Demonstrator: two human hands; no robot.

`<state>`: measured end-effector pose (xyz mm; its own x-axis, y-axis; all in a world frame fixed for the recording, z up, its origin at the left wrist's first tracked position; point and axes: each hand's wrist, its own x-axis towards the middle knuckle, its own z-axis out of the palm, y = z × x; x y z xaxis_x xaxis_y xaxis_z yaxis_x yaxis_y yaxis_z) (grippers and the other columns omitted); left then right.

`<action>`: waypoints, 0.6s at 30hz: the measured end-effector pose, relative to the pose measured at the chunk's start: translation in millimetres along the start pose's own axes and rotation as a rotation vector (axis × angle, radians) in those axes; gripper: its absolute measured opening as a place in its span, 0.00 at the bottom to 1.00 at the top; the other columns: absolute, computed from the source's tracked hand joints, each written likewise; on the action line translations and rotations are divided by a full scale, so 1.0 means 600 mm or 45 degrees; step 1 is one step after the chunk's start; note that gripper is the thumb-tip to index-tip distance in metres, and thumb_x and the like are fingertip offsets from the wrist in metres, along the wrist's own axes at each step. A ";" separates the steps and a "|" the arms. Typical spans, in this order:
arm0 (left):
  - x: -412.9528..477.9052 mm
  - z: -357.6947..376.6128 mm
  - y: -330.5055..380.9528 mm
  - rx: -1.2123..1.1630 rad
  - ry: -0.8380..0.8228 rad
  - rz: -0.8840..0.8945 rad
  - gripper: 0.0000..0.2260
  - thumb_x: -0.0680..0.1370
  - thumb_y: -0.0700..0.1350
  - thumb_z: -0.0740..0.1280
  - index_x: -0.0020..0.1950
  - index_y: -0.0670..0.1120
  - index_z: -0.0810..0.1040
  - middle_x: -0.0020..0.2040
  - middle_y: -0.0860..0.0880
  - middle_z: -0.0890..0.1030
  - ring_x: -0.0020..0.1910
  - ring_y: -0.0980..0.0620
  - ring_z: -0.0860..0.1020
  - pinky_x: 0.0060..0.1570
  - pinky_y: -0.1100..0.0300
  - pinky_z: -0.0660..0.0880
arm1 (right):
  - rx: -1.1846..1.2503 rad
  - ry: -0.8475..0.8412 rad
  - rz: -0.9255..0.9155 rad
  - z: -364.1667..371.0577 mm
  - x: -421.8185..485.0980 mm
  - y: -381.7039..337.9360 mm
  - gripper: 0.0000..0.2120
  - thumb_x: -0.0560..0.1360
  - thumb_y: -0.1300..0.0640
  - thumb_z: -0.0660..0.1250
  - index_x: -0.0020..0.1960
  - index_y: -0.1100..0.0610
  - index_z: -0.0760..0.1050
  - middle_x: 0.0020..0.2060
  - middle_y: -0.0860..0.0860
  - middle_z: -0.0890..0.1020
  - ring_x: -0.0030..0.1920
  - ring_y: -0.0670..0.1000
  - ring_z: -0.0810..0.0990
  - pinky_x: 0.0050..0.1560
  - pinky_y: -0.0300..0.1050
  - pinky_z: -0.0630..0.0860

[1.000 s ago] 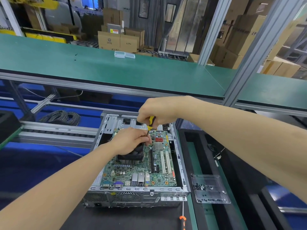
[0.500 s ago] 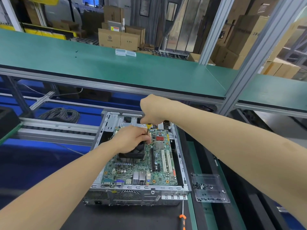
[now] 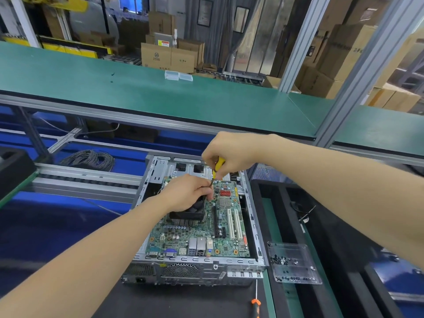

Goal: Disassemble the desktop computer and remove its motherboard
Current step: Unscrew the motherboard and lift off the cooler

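The right hand (image 3: 231, 154) is closed around a yellow-handled screwdriver (image 3: 217, 166), tip down over the green motherboard (image 3: 206, 228) in the open grey metal computer case (image 3: 197, 269). The left hand (image 3: 188, 191) pinches the shaft beside the black cooler fan (image 3: 188, 214) (partly hidden). The case sits on a black mat (image 3: 183, 301); a clear plastic screw tray (image 3: 291, 262) lies just right, and an orange-handled screwdriver (image 3: 255, 304) in front.

Right hand (image 3: 231, 154) re-exposing yellow screwdriver handle (image 3: 218, 165), hidden half a second ago; knuckles rolling back at frame centre, shaft tilting down toward left hand (image 3: 188, 193) fingertips.
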<state>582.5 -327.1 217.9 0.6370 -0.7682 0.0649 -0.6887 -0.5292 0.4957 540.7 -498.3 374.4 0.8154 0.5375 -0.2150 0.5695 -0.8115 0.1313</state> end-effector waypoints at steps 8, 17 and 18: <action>-0.002 -0.001 0.000 0.038 0.022 0.031 0.13 0.86 0.54 0.60 0.48 0.58 0.82 0.34 0.75 0.74 0.34 0.68 0.74 0.30 0.58 0.64 | 0.477 -0.223 0.899 -0.005 0.032 -0.039 0.27 0.85 0.42 0.59 0.43 0.64 0.77 0.27 0.53 0.84 0.21 0.51 0.76 0.31 0.40 0.77; 0.003 0.000 -0.002 0.048 -0.004 0.031 0.12 0.85 0.56 0.60 0.50 0.59 0.82 0.36 0.70 0.78 0.35 0.66 0.75 0.34 0.56 0.67 | 0.234 -0.219 0.373 -0.006 0.024 -0.016 0.11 0.79 0.49 0.71 0.43 0.55 0.77 0.33 0.48 0.85 0.32 0.46 0.81 0.37 0.42 0.72; 0.003 0.000 -0.001 0.045 -0.008 0.039 0.12 0.86 0.56 0.60 0.50 0.59 0.82 0.37 0.73 0.78 0.36 0.68 0.75 0.34 0.56 0.66 | 0.199 -0.192 0.278 -0.005 0.022 -0.012 0.11 0.78 0.50 0.72 0.42 0.54 0.76 0.34 0.47 0.83 0.33 0.47 0.79 0.36 0.43 0.70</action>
<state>584.2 -328.1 217.6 0.6134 -0.7863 0.0744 -0.7197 -0.5176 0.4628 547.7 -484.9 373.5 0.8856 0.3159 -0.3406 0.3501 -0.9357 0.0425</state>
